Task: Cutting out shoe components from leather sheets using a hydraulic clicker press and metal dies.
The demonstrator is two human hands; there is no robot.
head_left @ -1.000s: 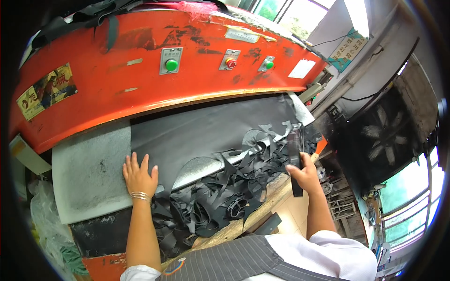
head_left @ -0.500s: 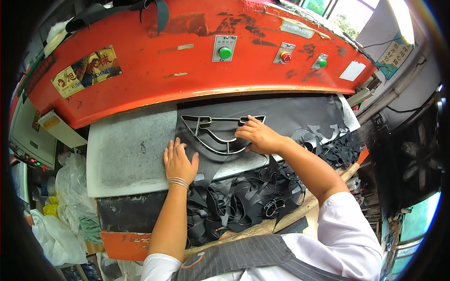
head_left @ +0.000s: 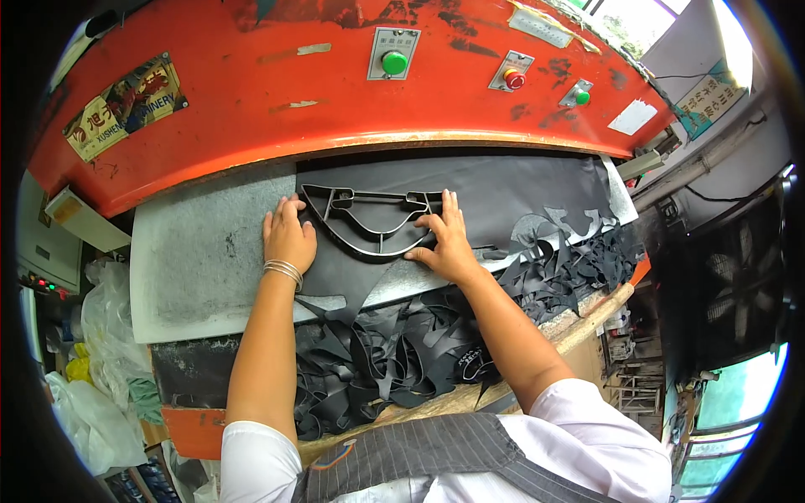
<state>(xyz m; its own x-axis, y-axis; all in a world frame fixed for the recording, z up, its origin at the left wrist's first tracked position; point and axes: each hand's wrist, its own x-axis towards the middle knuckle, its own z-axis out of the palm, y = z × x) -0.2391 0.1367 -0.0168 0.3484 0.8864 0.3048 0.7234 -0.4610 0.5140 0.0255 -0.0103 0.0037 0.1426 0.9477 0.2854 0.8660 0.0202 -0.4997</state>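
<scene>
A metal cutting die (head_left: pixel 381 243), a curved half-moon frame with an inner strip and cross braces, lies on a black sheet of leather-like material (head_left: pixel 520 189). My right hand (head_left: pixel 450 245) grips the die's right end, thumb at the lower curve and fingers along the far corner. At the die's left end my left hand (head_left: pixel 291 239) lies flat with fingers stretched out, over the sheet's left edge. Its fingertips are close to the die's left corner; whether they touch it I cannot tell. Beneath the sheet is a pale grey cutting board (head_left: pixel 201 251).
An orange press beam (head_left: pixel 277 101) with green and red buttons spans the far side. Black offcuts (head_left: pixel 394 352) heap along the near edge, behind a wooden rail (head_left: pixel 579 331). Plastic bags (head_left: pixel 117 314) hang at the left; a dark fan (head_left: pixel 725 277) stands at the right.
My left hand has moved up the sheet to the die's left end. My right hand has shifted its hold to the die's right end. The view has shifted slightly.
</scene>
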